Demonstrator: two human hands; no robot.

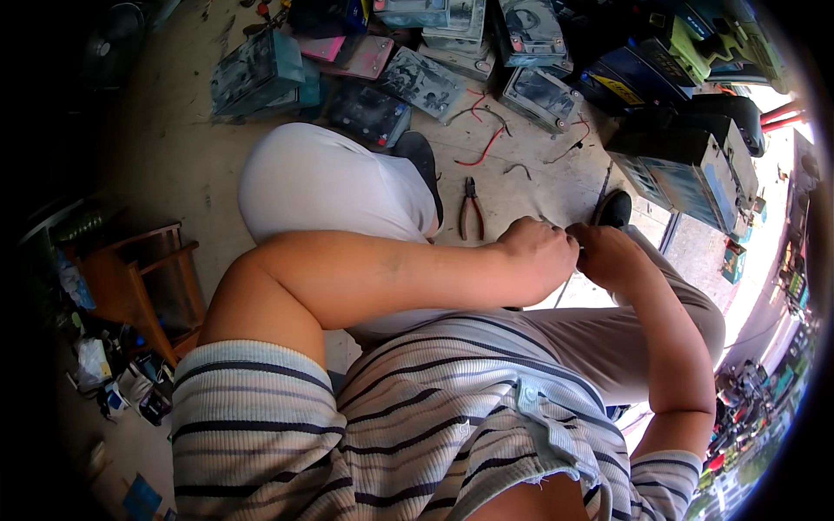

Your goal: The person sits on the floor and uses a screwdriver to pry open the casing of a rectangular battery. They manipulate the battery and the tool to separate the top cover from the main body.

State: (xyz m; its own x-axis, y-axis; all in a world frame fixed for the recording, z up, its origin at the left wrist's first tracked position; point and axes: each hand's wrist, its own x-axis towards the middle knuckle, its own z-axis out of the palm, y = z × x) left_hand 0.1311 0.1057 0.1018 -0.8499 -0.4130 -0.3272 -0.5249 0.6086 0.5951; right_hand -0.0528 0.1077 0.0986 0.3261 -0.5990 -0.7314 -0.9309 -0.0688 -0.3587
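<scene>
My left hand [539, 257] and my right hand [611, 258] meet in front of my body, above my bent right leg. The fingers of both are curled and pinched, the tips nearly touching. Whatever lies between them is too small or too hidden to make out. Left of my hands, pliers with red-orange handles [472, 211] lie on the floor, jaws pointing away from me. Beyond the pliers are loose pieces of wire: a red wire [483, 149], a short dark wire [519, 168] and a thin wire with a red end [569, 152].
Several dusty batteries sit at the far side, among them a dark battery [369, 113] and a grey battery [540, 97]. A large battery [686, 174] stands to the right. A wooden stool-like frame [152, 282] is at the left. My shoe [419, 169] rests on the floor [187, 156].
</scene>
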